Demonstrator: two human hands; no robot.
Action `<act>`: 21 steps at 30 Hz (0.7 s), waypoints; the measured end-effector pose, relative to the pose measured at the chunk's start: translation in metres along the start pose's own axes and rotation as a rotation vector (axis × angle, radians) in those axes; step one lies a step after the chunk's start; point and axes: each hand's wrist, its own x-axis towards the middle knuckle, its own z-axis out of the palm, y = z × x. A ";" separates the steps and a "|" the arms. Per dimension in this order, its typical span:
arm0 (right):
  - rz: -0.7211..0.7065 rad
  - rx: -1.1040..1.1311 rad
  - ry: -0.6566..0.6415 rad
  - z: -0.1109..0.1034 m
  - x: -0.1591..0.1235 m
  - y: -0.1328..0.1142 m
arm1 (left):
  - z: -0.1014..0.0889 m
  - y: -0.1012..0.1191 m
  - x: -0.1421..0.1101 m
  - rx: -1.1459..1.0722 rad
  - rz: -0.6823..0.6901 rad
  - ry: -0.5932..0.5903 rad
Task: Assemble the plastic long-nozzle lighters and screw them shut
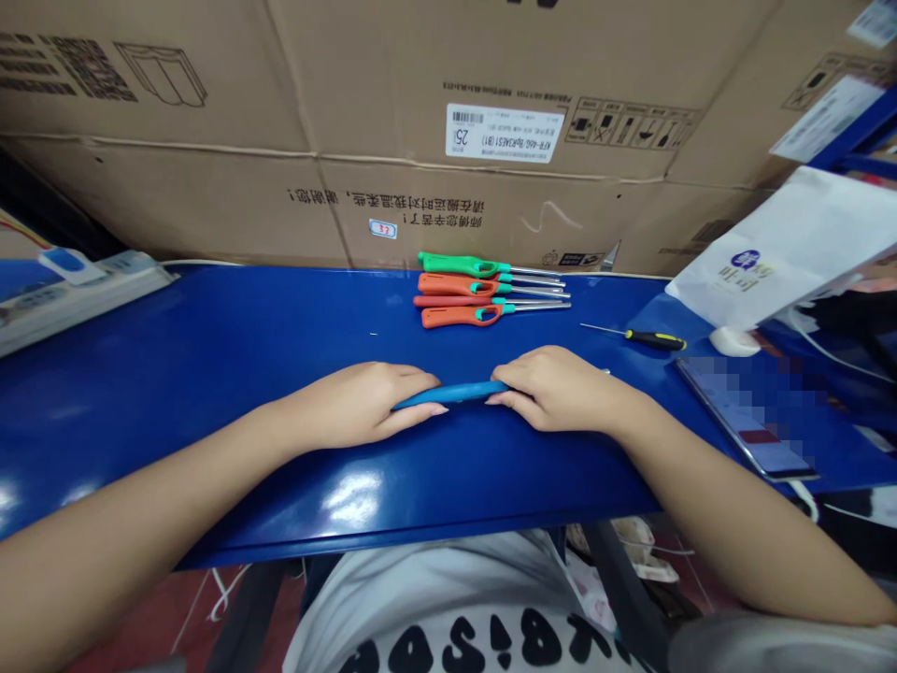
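Observation:
A blue stick lighter (pixel 455 393) lies across the middle of the blue table (pixel 210 355), held at both ends. My left hand (pixel 368 404) is curled round its left end. My right hand (pixel 553 388) grips its right end, fingers closed over it. Just behind the hands lie several more stick lighters (pixel 483 290) in a neat row, one green on top and the others orange, their metal nozzles pointing right.
A small yellow-and-black screwdriver (pixel 648 338) lies right of the lighters. A phone (pixel 749 416) rests at the right, beside a white paper bag (pixel 777 252). A power strip (pixel 77 285) sits far left. Large cardboard boxes (pixel 420 131) wall the back of the table.

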 end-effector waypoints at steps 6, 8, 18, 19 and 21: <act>0.027 0.027 -0.027 0.003 0.005 0.003 | 0.012 0.001 0.002 0.067 -0.026 0.062; 0.034 0.062 -0.021 0.002 0.004 0.005 | 0.013 0.000 0.002 0.101 -0.025 0.065; 0.027 -0.015 0.007 0.002 0.000 0.006 | 0.002 -0.005 -0.002 0.178 0.016 0.142; 0.026 -0.020 -0.004 0.003 0.001 0.005 | 0.003 -0.002 -0.001 0.178 0.004 0.124; 0.016 -0.018 -0.022 0.005 0.004 0.002 | 0.004 0.002 -0.001 0.181 -0.013 0.086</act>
